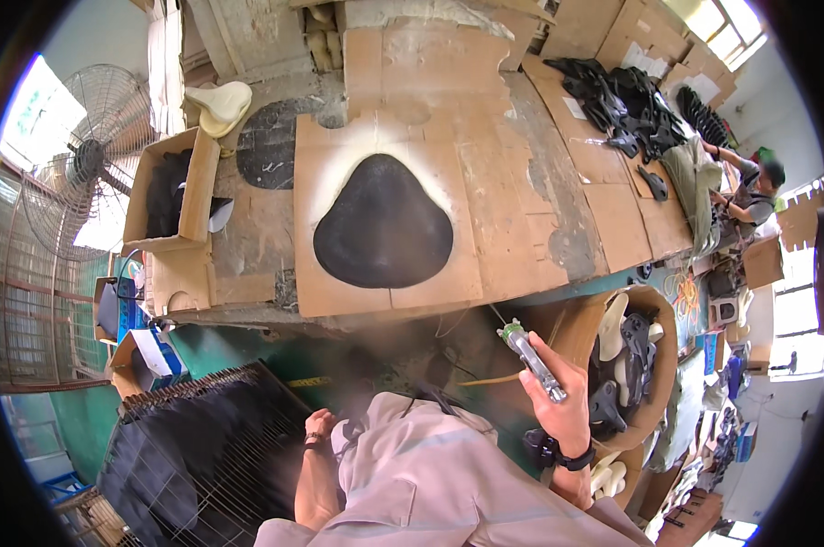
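1. Black, roughly triangular, the padded-looking piece (383, 223) lies flat on a cardboard sheet (321, 301) over the counter (248, 223), pale overspray fringing its upper edges.
2. The right hand (558, 392) is wrapped around a metallic spray gun (532, 358), apart from the piece and just outside the counter's front edge.
3. The left hand (319, 424) is low beside a wire rack (239, 376) of black sheets (161, 456); its fingers look curled, but whether they grip anything cannot be told.
4. The work appears to be at the coating step; a further pass would call for raising the gun over the edge, while changing pieces would call for a free hand.
5. Bare cardboard extends right of the piece; at left, a box (198, 196) limits sideways room, and a round bin (571, 333) stands near the right hand.
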{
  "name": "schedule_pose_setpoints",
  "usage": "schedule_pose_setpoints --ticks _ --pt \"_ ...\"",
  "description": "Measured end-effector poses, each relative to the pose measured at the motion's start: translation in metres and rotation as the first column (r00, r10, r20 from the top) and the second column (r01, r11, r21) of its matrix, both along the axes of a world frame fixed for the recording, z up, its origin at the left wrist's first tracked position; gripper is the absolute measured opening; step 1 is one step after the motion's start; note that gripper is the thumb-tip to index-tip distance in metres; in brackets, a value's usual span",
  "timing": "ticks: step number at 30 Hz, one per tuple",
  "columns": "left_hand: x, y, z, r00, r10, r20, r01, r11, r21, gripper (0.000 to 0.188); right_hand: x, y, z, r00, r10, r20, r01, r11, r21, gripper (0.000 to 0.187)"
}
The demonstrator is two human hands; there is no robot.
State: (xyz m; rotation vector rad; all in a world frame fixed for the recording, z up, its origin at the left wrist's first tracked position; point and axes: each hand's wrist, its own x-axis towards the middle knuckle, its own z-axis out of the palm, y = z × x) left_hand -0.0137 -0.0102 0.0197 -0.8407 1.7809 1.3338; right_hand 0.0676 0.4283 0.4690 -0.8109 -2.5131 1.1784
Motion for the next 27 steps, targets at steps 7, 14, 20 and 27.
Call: schedule_pose_setpoints --ticks 7,14,20,27 --pt "-0.013 -0.030 -0.088 0.920 -0.355 -0.164 0.389 0.870 0.301 0.031 -0.015 -0.011 0.022 0.987 0.091 -0.131 -0.084 0.995 0.055 0.051" --pt "-0.033 -0.033 -0.101 0.902 0.107 0.418 -0.431 0.257 0.865 0.036 -0.010 -0.006 0.023 0.983 0.089 -0.160 -0.080 0.995 0.063 0.051" --pt "-0.015 -0.008 -0.063 0.984 -0.151 -0.094 0.161 0.981 0.109 0.042 0.004 -0.006 0.027 0.993 0.073 -0.097 -0.070 0.997 0.043 0.052" --pt "-0.004 0.001 -0.029 0.925 -0.373 -0.077 0.359 0.921 -0.149 0.039 0.027 -0.005 0.034 0.993 0.119 0.018 -0.119 0.992 0.036 0.057"
